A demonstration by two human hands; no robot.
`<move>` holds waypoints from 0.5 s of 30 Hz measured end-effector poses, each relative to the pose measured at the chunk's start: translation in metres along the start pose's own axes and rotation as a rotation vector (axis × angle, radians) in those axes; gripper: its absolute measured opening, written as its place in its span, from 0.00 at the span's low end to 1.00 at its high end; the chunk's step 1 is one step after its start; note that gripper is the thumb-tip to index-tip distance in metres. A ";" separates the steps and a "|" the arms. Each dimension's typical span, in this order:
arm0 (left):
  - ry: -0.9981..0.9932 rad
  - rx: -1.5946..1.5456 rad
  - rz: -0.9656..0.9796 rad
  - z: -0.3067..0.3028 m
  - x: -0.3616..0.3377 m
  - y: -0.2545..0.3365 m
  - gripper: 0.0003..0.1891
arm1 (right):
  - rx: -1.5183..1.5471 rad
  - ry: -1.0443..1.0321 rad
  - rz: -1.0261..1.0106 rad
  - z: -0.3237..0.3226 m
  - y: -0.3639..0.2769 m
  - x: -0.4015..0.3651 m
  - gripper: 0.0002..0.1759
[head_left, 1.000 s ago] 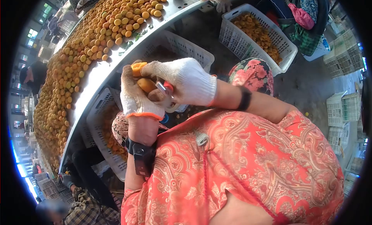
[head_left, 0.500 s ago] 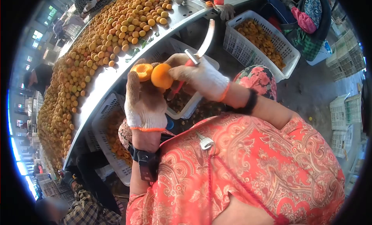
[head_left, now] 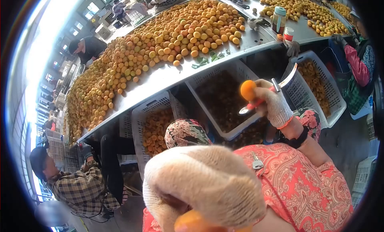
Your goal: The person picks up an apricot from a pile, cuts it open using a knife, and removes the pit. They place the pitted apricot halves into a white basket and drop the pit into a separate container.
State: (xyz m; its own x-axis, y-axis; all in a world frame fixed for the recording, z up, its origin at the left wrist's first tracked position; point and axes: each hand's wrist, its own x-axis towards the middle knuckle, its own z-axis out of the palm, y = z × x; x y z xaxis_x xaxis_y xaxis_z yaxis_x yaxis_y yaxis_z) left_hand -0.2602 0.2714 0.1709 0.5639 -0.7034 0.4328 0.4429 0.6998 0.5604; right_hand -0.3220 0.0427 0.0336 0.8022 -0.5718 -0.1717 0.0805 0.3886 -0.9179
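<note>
Right hand (head_left: 274,106): clamped on knife (head_left: 289,77) and apricot half (head_left: 248,90), above pit crate (head_left: 216,71). Left hand (head_left: 200,188): curled round second half (head_left: 192,223), well short of crate. Recommended: blade edge kept off fingers.

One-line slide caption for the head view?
Right hand holds orange fruit and knife above white crate; left hand, near lens, grips a fruit piece.

The single camera rides on the person's head, a wide fisheye tilted forward and down toward the steel table (head_left: 168,75). The gloved left hand (head_left: 204,184) looms right under the lens; the right hand (head_left: 274,106) sits farther out, near the table's edge.
</note>
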 end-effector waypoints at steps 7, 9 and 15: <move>0.203 0.031 -0.139 -0.087 0.026 -0.035 0.32 | -0.095 -0.029 -0.073 0.013 -0.006 -0.012 0.15; 0.230 -0.104 -0.216 -0.106 0.024 -0.046 0.27 | -0.209 -0.062 -0.140 0.022 -0.012 -0.019 0.16; 0.168 0.037 -0.170 -0.107 0.027 -0.052 0.30 | -0.300 -0.087 -0.207 0.028 -0.017 -0.025 0.17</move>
State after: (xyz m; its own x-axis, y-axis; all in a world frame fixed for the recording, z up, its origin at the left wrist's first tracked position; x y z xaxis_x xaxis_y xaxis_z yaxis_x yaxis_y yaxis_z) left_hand -0.1934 0.2295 0.0773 0.5924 -0.7783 0.2081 0.5176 0.5657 0.6419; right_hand -0.3271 0.0705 0.0634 0.8354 -0.5476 0.0473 0.0796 0.0353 -0.9962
